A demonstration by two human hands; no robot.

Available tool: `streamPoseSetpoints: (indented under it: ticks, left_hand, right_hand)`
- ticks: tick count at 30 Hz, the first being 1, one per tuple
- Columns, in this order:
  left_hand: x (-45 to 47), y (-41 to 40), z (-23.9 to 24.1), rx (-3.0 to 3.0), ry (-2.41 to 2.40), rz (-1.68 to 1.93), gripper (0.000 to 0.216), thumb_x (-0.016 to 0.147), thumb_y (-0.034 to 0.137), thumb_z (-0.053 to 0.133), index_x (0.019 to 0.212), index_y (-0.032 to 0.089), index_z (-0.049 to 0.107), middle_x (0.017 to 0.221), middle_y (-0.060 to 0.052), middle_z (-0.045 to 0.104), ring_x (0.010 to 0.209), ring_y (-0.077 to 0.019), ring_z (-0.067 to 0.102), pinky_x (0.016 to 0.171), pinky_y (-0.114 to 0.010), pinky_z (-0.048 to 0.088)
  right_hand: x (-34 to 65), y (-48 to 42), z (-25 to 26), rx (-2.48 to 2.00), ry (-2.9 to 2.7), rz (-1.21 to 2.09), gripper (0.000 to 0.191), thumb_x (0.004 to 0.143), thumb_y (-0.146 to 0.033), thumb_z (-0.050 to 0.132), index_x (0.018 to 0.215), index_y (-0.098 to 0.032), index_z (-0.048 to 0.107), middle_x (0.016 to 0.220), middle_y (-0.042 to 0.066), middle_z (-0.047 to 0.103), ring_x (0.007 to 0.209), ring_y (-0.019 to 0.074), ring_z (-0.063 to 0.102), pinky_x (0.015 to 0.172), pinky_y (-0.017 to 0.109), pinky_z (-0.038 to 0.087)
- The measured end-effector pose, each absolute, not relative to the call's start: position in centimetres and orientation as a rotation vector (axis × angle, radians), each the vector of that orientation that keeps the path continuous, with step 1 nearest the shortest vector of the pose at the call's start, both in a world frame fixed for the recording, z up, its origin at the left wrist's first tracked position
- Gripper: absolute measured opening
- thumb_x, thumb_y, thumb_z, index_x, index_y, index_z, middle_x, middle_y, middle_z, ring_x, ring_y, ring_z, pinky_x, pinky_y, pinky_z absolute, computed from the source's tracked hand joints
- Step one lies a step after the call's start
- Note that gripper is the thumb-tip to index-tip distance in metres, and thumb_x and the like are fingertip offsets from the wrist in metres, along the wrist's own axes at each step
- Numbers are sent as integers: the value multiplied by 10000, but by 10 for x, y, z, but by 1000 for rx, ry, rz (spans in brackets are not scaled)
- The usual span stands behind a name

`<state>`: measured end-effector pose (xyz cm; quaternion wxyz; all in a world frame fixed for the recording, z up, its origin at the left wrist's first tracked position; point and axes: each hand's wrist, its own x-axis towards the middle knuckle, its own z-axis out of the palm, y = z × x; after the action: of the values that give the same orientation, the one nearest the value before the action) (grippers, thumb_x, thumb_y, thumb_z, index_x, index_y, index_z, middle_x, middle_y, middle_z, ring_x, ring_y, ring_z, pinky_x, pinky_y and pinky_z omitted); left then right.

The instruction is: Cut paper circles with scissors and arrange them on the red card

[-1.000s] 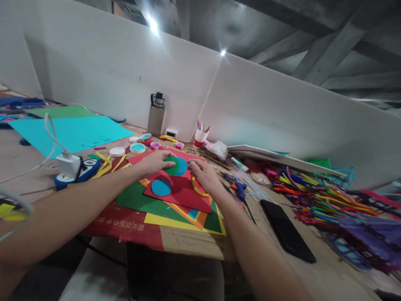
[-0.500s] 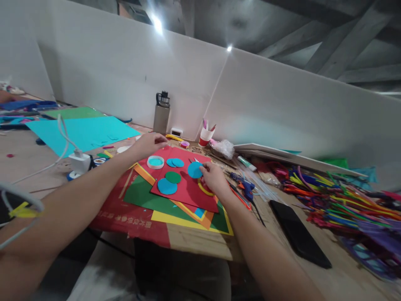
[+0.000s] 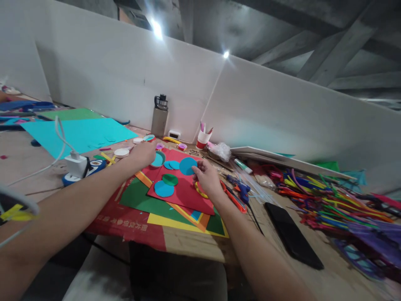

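Observation:
My right hand (image 3: 206, 177) pinches a blue paper circle (image 3: 187, 166) above a red sheet (image 3: 184, 192). My left hand (image 3: 143, 153) grips a white lid with a teal inside (image 3: 158, 159), tilted at the red sheet's far left corner. On the red sheet lie a green circle (image 3: 170, 179), a larger blue circle (image 3: 163, 189) and two small blue circles (image 3: 171, 165). Under the red sheet are stacked orange, yellow and green sheets (image 3: 140, 200). A yellow ring (image 3: 200, 192) lies beneath my right palm.
A grey bottle (image 3: 159, 117) and a cup of pens (image 3: 202, 138) stand by the white wall. A glue gun (image 3: 240, 190), a red cutter (image 3: 233, 200), a black phone (image 3: 293, 236) and a heap of coloured pipe cleaners (image 3: 332, 200) lie right. Teal sheet (image 3: 78, 133) and charger (image 3: 77, 165) sit left.
My left hand came back from the far side and took up the white lid. My right hand raised the blue circle off the red sheet.

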<state>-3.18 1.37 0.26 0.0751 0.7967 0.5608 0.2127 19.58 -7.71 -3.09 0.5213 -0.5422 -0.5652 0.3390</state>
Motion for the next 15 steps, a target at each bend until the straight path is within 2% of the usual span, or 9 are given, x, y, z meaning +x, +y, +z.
streamPoseSetpoints:
  ticks: [3, 8, 12, 15]
  left_hand:
    - [-18, 0, 6, 2449, 1649, 742, 272, 874, 208, 436, 1079, 114, 586, 935, -193, 673, 908, -317, 644, 788, -406, 471]
    - [3, -16, 2, 1953, 1093, 954, 248, 804, 270, 612, 1032, 178, 575, 986, -97, 675, 762, -211, 665, 612, -309, 533]
    - [10, -24, 2, 1538, 786, 899, 242, 823, 374, 650, 937, 162, 622, 944, -83, 693, 832, -205, 680, 693, -329, 582]
    - [12, -29, 4, 1330, 698, 930, 209, 798, 310, 699, 900, 157, 601, 893, -69, 691, 794, -188, 680, 719, -357, 593]
  right_hand:
    - [181, -77, -25, -1152, -1334, 805, 221, 764, -339, 617, 900, -201, 510, 696, -38, 586, 506, 102, 560, 456, 230, 489]
    - [166, -75, -21, -1110, -1301, 747, 248, 770, -335, 630, 955, -211, 520, 663, -60, 596, 508, 113, 595, 482, 235, 508]
    - [171, -73, -22, -1083, -1260, 661, 248, 794, -351, 632, 993, -219, 567, 718, -55, 612, 527, 105, 608, 522, 236, 510]
    - [175, -74, -23, -1097, -1260, 619, 245, 800, -353, 635, 998, -220, 581, 719, -56, 600, 526, 108, 614, 524, 239, 502]
